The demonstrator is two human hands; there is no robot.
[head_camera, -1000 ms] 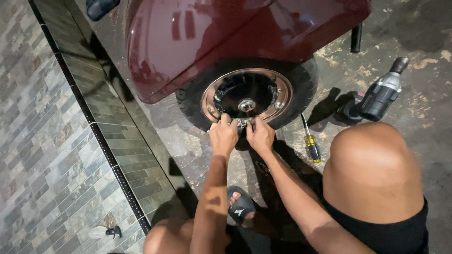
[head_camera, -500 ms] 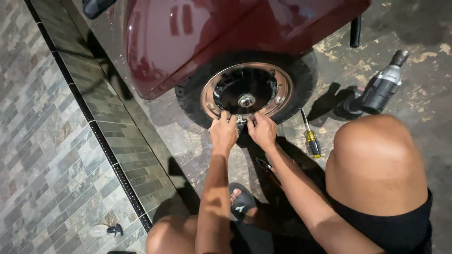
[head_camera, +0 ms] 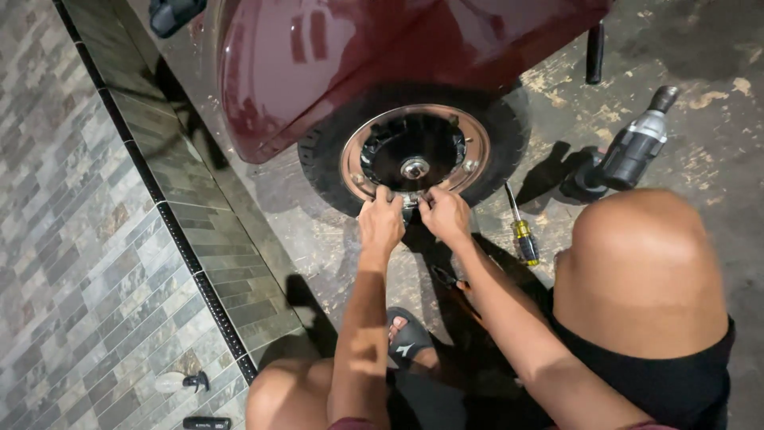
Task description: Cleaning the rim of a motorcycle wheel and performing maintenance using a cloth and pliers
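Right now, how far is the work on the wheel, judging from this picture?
Already done: the wheel shows a bare metal rim, and the power driver and screwdriver lie aside on the floor. In hand: left hand and right hand both press at the rim's lower edge, on something too small to identify. Left: unclear; the wheel remains on the vehicle.

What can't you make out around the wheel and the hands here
- Head view: what the left hand and right hand pinch at the wheel rim; fingers cover it.
- Maroon vehicle body: cut off by the top edge.
- Small tool beneath the right forearm: lost in shadow.
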